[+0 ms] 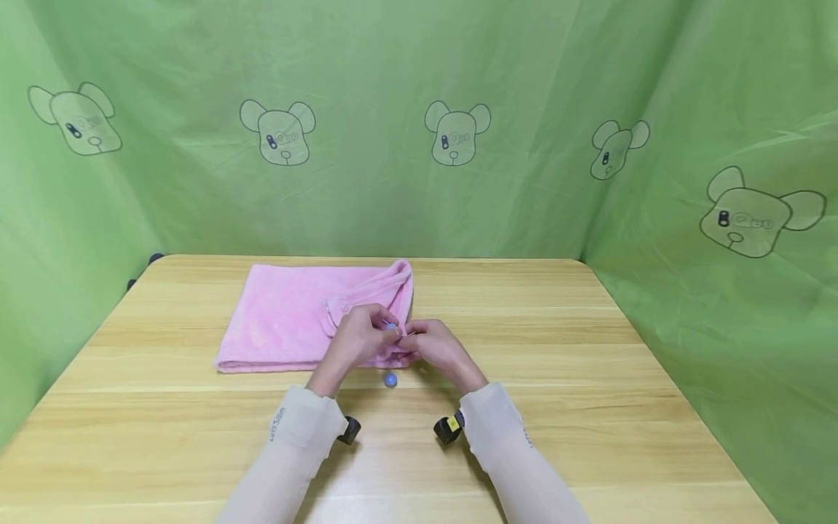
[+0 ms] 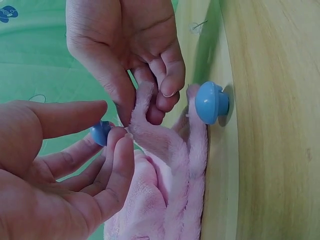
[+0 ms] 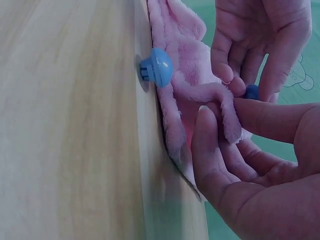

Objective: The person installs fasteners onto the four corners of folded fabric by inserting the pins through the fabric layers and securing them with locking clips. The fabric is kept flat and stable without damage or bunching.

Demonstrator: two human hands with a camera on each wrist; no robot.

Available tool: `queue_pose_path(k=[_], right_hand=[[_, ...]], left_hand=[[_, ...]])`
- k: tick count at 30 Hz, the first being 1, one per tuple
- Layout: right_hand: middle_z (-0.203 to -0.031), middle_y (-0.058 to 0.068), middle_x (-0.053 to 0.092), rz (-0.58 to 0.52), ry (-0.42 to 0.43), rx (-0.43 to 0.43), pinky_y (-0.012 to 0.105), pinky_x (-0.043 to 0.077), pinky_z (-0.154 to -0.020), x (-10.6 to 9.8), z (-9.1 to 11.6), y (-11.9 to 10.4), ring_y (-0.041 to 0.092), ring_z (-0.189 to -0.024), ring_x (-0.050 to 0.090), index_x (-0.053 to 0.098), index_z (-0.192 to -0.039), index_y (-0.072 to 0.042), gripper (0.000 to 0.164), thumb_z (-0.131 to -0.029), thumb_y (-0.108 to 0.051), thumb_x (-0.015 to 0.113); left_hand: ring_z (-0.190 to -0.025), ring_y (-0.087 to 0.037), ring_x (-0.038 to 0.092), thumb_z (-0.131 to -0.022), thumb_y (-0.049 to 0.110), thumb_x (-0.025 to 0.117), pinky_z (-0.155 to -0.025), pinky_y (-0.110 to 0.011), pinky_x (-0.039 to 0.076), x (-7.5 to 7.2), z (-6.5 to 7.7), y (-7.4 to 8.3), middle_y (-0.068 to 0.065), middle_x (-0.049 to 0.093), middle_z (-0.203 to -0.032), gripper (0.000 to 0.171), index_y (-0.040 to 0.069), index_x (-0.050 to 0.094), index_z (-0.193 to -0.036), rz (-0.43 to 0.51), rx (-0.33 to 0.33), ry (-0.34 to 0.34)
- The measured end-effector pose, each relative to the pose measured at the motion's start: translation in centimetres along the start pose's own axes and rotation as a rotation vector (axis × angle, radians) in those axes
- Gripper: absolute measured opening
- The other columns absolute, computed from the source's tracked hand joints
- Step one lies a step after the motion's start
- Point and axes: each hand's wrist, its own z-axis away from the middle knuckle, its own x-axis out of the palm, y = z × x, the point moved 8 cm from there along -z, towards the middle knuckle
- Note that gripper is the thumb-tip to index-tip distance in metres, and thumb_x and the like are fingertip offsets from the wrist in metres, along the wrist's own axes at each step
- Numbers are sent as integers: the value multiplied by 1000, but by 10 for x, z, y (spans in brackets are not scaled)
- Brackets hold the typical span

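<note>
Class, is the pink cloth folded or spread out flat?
Folded: the pink cloth shows stacked layers along its near edge.

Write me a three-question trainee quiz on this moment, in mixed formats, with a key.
1. Multiple choice: What colour is the small piece that the left hand pinches? (a) red (b) blue (c) yellow
2. True or false: A second piece of the same colour rests on the table.
3. Fill in: The right hand holds part of the pink ____.

Key: 1. b, blue. 2. True. 3. cloth.
</note>
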Motion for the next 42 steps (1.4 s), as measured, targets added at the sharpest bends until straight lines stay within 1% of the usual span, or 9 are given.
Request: queue_pose_path(k=[4, 10, 19, 27, 33, 39, 42], right_hand=[[-91, 20, 69, -3, 0, 4, 39, 57, -76, 0, 0, 1, 27, -81, 66, 66, -95, 9, 12, -85, 5, 61], [-97, 23, 68, 11, -9, -7, 45, 55, -81, 0, 0, 1, 32, -86, 66, 65, -97, 10, 15, -84, 5, 61], [-93, 17, 70, 25, -1, -8, 38, 56, -77, -1, 1, -1, 26, -83, 66, 69, -95, 5, 14, -83, 2, 63], [-90, 15, 70, 38, 3, -5, 37, 56, -75, -1, 1, 0, 26, -82, 66, 69, -94, 4, 13, -83, 0, 63], [-90, 14, 71, 44, -1, -7, 37, 56, -76, -1, 1, -1, 25, -81, 66, 69, -94, 4, 14, -83, 0, 63], [-90, 12, 71, 62, 8, 2, 37, 55, -77, -1, 0, 0, 24, -81, 67, 71, -96, 2, 14, -83, -1, 65], [-90, 12, 71, 58, 10, 4, 36, 55, -76, -1, 0, 0, 25, -80, 66, 71, -95, 2, 14, -83, -3, 66]], left_hand=[[-73, -17, 61, -85, 15, 74, -68, -34, 52, 0, 0, 0, 0, 66, -82, 10, 13, 69, -93, 2, -4, -3], [-75, -17, 61, -84, 17, 76, -69, -35, 52, 0, 0, -1, -1, 66, -84, 11, 14, 68, -91, -10, -4, -8], [-75, -17, 61, -83, 17, 78, -69, -35, 53, -1, 0, 1, -1, 67, -82, 11, 14, 69, -88, -19, 23, 10], [-75, -18, 60, -81, 18, 79, -70, -36, 52, -2, 0, -1, 0, 66, -81, 12, 16, 68, -86, -31, 17, 30], [-72, -17, 60, -81, 16, 79, -69, -35, 51, -3, 0, 1, 0, 66, -77, 12, 13, 69, -86, -30, 46, 52], [-68, -16, 60, -83, 17, 78, -64, -32, 52, -3, 0, -2, 0, 66, -76, 11, 12, 68, -84, -20, 19, 37], [-67, -16, 60, -84, 17, 77, -62, -31, 52, -3, -1, -2, 0, 66, -75, 11, 11, 68, -84, -17, 12, 42]])
